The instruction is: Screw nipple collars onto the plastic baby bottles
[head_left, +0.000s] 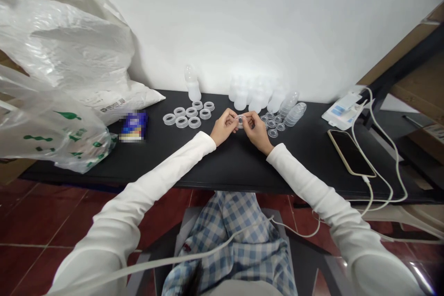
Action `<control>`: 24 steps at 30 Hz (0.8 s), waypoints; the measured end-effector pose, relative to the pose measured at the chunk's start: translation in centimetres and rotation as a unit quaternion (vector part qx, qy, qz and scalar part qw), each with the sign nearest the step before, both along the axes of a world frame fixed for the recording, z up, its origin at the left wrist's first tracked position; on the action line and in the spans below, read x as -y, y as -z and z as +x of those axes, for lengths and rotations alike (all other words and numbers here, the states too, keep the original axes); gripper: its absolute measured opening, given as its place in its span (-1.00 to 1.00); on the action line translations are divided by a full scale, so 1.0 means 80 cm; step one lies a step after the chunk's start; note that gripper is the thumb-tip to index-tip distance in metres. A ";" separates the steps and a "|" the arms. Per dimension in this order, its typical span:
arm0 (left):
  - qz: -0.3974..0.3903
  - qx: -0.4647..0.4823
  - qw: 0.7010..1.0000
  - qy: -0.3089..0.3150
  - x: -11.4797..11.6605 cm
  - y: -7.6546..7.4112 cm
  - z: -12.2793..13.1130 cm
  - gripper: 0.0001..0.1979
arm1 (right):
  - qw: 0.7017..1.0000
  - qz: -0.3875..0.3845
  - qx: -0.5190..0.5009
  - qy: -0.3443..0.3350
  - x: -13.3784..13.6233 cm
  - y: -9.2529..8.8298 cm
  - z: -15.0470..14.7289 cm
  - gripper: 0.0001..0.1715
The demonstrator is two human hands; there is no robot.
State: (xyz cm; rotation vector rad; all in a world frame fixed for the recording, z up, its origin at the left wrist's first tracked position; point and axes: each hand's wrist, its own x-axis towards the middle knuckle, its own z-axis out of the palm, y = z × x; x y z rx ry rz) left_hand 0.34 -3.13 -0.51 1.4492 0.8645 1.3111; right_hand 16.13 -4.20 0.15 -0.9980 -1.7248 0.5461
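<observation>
Over the middle of the black table [236, 166], my left hand [225, 126] and my right hand [255, 130] meet, fingers pinched together on one small clear plastic ring [240, 121]. Left of my hands lies a group of several clear rings [187, 115]. Just right of my hands sit several smaller clear discs [274, 125] and two leaning stacks of clear caps [293, 110]. Along the wall stand several translucent bottles [253, 92], with one bottle [192, 84] standing apart to the left.
Big white plastic bags [58, 78] fill the left end of the table, with a small blue packet [133, 126] beside them. At the right lie a phone [351, 152] on a white cable [381, 180] and a white box [342, 111]. Wooden shelving stands at far right.
</observation>
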 end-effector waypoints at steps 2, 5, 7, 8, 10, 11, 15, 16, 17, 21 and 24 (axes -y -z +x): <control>0.008 -0.005 1.000 -0.003 0.000 -0.001 -0.001 -0.70 | 1.000 0.007 0.008 -0.001 -0.001 0.002 0.000 -0.61; 0.022 -0.015 1.000 -0.014 0.002 -0.004 -0.003 -0.73 | 1.000 0.009 0.015 -0.010 -0.002 0.004 -0.001 -0.61; 0.022 -0.019 0.999 -0.021 0.002 -0.005 -0.004 -0.73 | 1.000 0.006 0.018 -0.017 -0.004 0.006 -0.002 -0.59; 0.020 -0.020 0.999 -0.024 0.002 -0.005 -0.004 -0.73 | 1.000 0.004 0.018 -0.020 -0.004 0.007 -0.002 -0.58; 0.013 -0.018 0.999 -0.023 0.002 -0.004 -0.004 -0.72 | 1.000 0.001 0.013 -0.024 -0.004 0.006 -0.001 -0.56; 0.011 -0.013 1.000 -0.020 0.001 -0.003 -0.004 -0.71 | 1.000 0.002 0.011 -0.025 -0.004 0.006 -0.001 -0.55; 0.016 0.005 1.000 0.004 0.000 -0.001 -0.005 -0.69 | 1.000 0.014 0.014 -0.018 -0.001 0.000 0.001 -0.51; 0.021 0.003 1.000 0.009 -0.001 0.000 -0.005 -0.68 | 1.000 0.016 0.016 -0.014 0.000 -0.002 0.001 -0.51; 0.025 -0.003 1.000 0.011 -0.001 0.000 -0.005 -0.67 | 1.000 0.016 0.015 -0.013 0.001 -0.003 0.001 -0.51; 0.040 -0.032 0.999 0.005 0.000 -0.001 -0.007 -0.67 | 0.999 -0.009 -0.017 -0.030 0.004 -0.004 -0.001 -0.52; 0.048 -0.047 0.998 0.000 0.002 -0.004 -0.007 -0.69 | 0.997 -0.033 -0.051 -0.048 0.003 -0.002 -0.002 -0.53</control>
